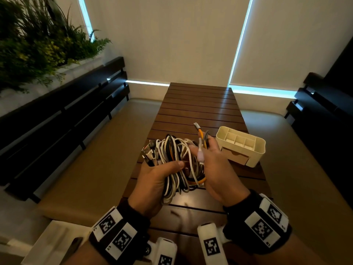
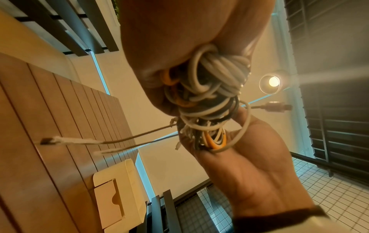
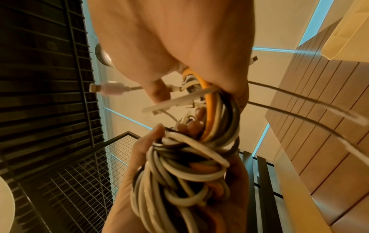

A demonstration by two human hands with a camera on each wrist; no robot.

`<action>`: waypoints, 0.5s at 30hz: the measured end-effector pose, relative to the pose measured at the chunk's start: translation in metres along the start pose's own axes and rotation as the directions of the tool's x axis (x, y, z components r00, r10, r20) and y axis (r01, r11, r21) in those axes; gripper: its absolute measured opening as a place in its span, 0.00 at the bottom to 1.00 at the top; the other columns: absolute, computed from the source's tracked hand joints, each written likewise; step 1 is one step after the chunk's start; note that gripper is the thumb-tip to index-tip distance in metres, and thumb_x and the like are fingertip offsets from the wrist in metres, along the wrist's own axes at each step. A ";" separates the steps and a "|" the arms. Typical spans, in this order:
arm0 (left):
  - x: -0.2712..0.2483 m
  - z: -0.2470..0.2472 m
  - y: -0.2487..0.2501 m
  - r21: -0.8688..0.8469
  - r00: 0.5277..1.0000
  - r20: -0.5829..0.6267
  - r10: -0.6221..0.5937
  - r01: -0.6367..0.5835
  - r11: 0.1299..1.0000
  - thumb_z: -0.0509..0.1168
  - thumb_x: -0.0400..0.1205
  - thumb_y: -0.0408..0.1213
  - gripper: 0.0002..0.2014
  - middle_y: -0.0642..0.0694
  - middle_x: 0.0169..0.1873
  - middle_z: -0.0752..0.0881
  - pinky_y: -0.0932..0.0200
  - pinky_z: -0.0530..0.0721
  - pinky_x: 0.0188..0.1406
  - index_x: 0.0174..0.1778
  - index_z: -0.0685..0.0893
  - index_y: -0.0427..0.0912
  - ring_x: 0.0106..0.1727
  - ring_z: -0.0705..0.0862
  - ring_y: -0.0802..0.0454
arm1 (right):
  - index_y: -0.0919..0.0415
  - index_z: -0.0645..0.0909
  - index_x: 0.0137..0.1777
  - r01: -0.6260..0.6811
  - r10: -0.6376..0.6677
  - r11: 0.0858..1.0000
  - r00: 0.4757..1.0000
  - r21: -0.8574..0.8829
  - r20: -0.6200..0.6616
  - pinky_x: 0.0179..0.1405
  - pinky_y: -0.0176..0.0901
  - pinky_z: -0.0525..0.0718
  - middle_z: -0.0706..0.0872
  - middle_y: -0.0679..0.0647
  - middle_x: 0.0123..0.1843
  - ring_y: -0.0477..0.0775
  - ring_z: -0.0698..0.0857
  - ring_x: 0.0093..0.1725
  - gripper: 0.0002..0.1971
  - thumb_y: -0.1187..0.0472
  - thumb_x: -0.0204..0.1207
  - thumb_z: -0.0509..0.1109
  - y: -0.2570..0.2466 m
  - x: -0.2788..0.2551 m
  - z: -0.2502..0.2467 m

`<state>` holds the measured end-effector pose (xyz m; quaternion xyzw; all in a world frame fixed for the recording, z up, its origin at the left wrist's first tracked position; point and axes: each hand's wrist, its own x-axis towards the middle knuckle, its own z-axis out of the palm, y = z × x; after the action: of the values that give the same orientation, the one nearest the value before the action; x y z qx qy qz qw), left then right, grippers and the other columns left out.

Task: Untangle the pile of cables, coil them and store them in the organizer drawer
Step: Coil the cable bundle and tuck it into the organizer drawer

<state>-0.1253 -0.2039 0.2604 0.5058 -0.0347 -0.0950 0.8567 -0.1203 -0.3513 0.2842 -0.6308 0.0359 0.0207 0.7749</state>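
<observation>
- Head view: cable bundle (image 1: pixel 176 165) held off the slatted table (image 1: pixel 200 104), clamped between both hands. Bundle's long axis runs roughly 12 to 6 o'clock, loose loops hanging at the 6 end.
- Left hand (image 1: pixel 156 180) clenched round the bundle's lower half, thumb laid across the strands; a cluster of plug ends sticks out at its 11 o'clock.
- Right hand (image 1: pixel 214 169) grasps the bundle's 3 o'clock side, fingers curled round several strands. An orange cable (image 1: pixel 200 133) and a grey one rise out of its fingers toward 12 o'clock, connector tip free.
- Organizer (image 1: pixel 241 145) stands on the table at 2 o'clock from the right hand, near but apart. Right hand is clearly the nearer one. Its drawer (image 1: pixel 236 156) faces the person and looks closed.
- Judgement: coming move turns on the orange end; it lies up and away from the bundle, so a pull along 12 o'clock by the right hand seems the natural line while the left anchors.
- Left wrist view: two cable tails trail toward 9 o'clock, motion-blurred; plug type not readable.
- Right wrist view: strands cross tightly; which loop belongs to which cable cannot be traced.
- Hidden: fingertips of both hands behind the bundle; cable count uncertain; drawer interior not visible.
</observation>
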 end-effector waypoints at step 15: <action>-0.003 -0.006 0.000 0.001 0.999 0.040 -0.014 0.014 1.000 0.70 0.74 0.29 0.16 0.28 0.52 0.90 0.37 0.90 0.50 0.58 0.90 0.35 0.49 0.91 0.33 | 0.58 0.79 0.43 -0.093 0.066 0.974 0.989 0.206 0.134 0.70 0.68 0.77 0.81 0.74 0.53 0.72 0.83 0.58 0.18 0.45 0.83 0.58 -0.004 -0.007 0.002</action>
<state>-0.1274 -0.1983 0.2576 0.5042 -0.0481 -0.1111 0.8550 -0.1270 -0.3504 0.2890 -0.5404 0.0142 0.0876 0.8367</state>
